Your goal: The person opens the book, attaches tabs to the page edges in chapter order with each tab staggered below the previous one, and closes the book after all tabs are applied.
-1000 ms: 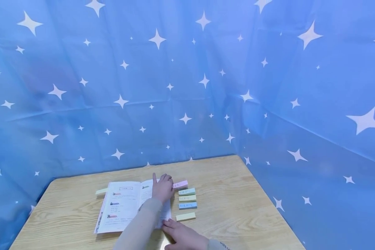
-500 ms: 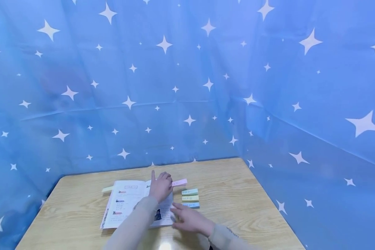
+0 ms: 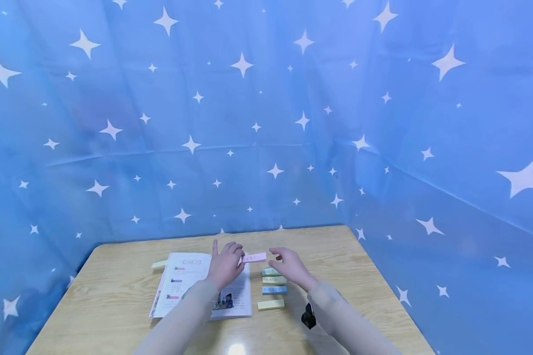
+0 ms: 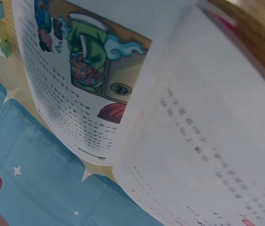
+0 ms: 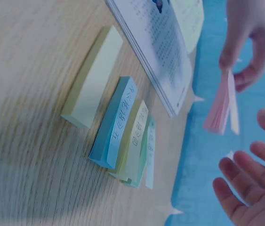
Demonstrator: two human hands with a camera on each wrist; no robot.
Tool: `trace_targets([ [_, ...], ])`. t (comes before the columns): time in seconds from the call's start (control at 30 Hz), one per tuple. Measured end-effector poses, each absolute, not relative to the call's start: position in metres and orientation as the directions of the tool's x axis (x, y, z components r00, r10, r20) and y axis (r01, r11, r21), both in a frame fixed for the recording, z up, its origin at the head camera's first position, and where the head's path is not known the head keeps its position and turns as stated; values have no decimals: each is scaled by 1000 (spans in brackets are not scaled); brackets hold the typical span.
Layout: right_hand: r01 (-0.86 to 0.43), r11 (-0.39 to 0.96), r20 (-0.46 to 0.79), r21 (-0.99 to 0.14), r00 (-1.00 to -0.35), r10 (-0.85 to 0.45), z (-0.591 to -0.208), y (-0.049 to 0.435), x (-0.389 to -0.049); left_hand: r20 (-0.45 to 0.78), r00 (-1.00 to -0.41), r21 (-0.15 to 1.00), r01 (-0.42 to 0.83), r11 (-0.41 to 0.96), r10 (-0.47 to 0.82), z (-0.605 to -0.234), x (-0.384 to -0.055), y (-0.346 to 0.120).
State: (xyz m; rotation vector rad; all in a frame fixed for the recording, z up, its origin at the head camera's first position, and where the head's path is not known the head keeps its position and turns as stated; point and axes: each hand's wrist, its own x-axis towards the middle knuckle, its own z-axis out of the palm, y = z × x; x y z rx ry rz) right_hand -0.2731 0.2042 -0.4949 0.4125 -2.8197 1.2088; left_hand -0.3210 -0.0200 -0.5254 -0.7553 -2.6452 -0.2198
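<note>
My left hand [image 3: 224, 266] is above the right page of an open book [image 3: 179, 283], pinching one end of a pink sticky-note pad [image 5: 219, 108] between thumb and finger. Handwriting shows on the pad's top strip in the head view. My right hand [image 3: 290, 267] hovers just right of that pad, holding nothing. Its fingers [image 5: 238, 181] are spread and loosely bent in the right wrist view, apart from the pad. Below the right hand lie green [image 3: 271, 271], yellow [image 3: 274, 280] and blue [image 3: 274, 290] sticky-note pads, with writing on them.
A pale yellow pad [image 3: 271, 304] lies nearer the front of the wooden table [image 3: 346, 296]. One pale sticky note [image 3: 159, 264] juts from the book's left edge. A blue star-patterned curtain [image 3: 248, 187] stands behind the table. Something small and black [image 3: 308, 316] is at the right wrist.
My right hand has left the book's lower right corner and moved up and to the right, close to the pink pad. The left hand keeps its pinch on that pad. The view has shifted slightly.
</note>
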Motion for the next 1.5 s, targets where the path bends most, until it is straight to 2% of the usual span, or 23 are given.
trace_targets([
  [0.53,-166,638,89,-752,-984,-151,-498,185,-287,397,-779,47,546,837,485,-514,-311,-31],
  [0.97,-203,625,194,-754,-978,-83,-490,176,-293,407,-764,1,549,836,501,-510,-310,-28],
  [1.5,-228,618,208,-752,-972,-107,-489,173,-292,402,-771,24,548,836,494,-518,-311,-29],
])
